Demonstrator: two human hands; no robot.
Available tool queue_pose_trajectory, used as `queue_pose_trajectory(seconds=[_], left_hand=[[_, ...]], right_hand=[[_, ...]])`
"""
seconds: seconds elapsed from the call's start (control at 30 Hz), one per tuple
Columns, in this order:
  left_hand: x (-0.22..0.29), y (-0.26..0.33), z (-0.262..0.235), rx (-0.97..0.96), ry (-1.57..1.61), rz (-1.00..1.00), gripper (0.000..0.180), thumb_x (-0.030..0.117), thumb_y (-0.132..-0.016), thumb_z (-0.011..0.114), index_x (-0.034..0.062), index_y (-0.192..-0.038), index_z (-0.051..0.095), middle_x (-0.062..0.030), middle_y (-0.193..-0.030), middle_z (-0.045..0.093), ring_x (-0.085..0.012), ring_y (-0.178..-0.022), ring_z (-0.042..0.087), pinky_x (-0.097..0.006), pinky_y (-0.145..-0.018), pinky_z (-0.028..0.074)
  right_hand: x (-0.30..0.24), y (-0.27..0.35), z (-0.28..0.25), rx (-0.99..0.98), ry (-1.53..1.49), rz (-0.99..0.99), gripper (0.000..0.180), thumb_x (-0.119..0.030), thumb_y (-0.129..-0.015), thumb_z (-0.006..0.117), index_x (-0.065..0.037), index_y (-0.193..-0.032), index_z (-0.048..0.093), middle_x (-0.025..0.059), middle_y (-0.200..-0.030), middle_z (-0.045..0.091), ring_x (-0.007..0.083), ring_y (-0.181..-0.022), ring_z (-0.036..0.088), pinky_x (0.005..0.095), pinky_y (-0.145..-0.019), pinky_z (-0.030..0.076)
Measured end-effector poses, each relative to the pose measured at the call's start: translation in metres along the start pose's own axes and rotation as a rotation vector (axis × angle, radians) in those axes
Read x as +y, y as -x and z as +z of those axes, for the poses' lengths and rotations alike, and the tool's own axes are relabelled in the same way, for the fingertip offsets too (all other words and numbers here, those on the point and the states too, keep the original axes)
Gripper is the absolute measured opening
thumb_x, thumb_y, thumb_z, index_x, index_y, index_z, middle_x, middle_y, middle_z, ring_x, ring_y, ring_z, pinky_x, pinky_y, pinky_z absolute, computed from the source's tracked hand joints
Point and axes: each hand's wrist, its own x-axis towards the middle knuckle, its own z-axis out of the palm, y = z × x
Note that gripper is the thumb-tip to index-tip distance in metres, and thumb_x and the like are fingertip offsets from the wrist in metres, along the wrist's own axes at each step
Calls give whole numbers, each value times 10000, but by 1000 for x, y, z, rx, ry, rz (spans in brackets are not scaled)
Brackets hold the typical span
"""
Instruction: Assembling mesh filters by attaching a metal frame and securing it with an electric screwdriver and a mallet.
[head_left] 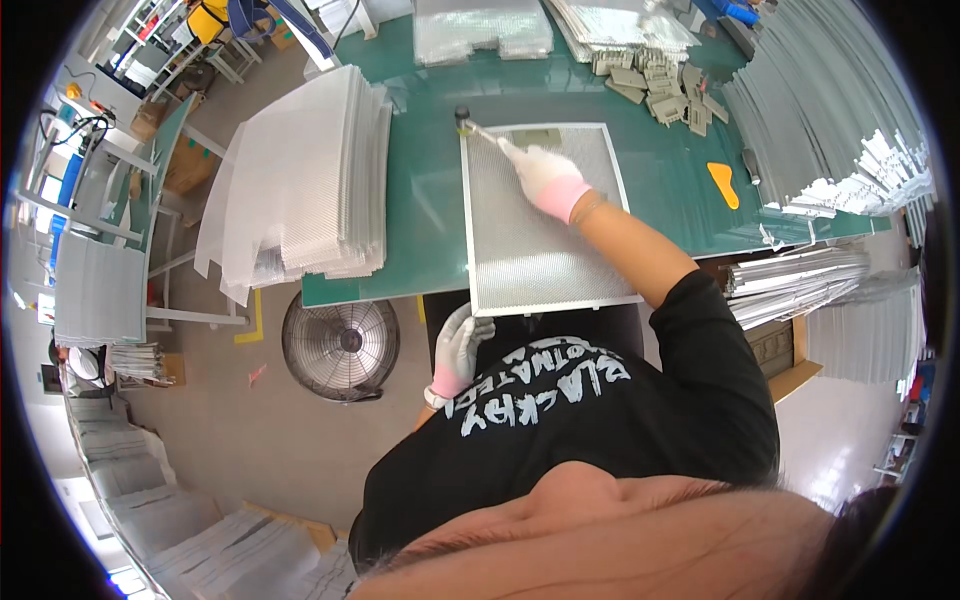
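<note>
A mesh panel in a thin white frame (545,225) lies on the green table, its near edge jutting over the table's front. My right hand (545,175), in a white glove with a pink cuff, is closed on the handle of a small hammer (464,122). The hammer's dark head is over the panel's far left corner; whether it touches cannot be made out. With the same kind of glove on, my left hand (460,345) has its fingers closed at the near left corner of the frame. A flat greyish-green piece (540,138) lies at the panel's far edge.
Mesh sheets (300,180) are stacked on the left, with more sheets (485,30) at the back. Small grey-green pieces (670,95) lie heaped at the back right, near a yellow scraper-like tool (722,186). White strips (830,110) fill the right side. A fan (340,345) stands on the floor.
</note>
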Motion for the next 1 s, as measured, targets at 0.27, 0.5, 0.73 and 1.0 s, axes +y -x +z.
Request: queue_pose_trajectory(seconds=[0.27, 0.5, 0.73, 1.0], left_hand=[[10, -9, 15, -282, 336, 71, 595, 148, -999, 532, -23, -1504, 267, -226, -1550, 308, -356, -1437, 310, -495, -1187, 261], [0, -8, 0, -303, 292, -4, 550, 143, -1019, 500, -44, -1488, 285, -264, -1504, 368, -374, -1381, 405, -465, -1146, 337], [-6, -7, -5, -209, 272, -27, 514, 160, -1021, 501, -77, -1448, 337, -285, -1428, 455, -364, -1289, 508, -449, -1100, 402], [4, -12, -3, -231, 155, -3, 470, 177, -1031, 486, -102, -1398, 394, -276, -1325, 549, -340, -1210, 575, -434, -1073, 433]], right_hand=[[-6, 61, -49, 280, -263, -124, 531, -57, -933, 483, -130, -1457, 436, 192, -917, 584, 375, -816, 601, 454, -752, 493], [-24, 162, -28, 103, -239, -339, 565, -64, -880, 558, -121, -1435, 464, 143, -812, 566, 313, -704, 598, 423, -635, 494], [-30, 171, -14, 48, -213, -331, 511, -90, -890, 547, -148, -1395, 496, 153, -767, 572, 318, -630, 593, 432, -589, 491], [-35, 183, -23, 84, -221, -321, 490, -83, -896, 541, -133, -1382, 499, 154, -765, 574, 321, -631, 600, 436, -565, 479]])
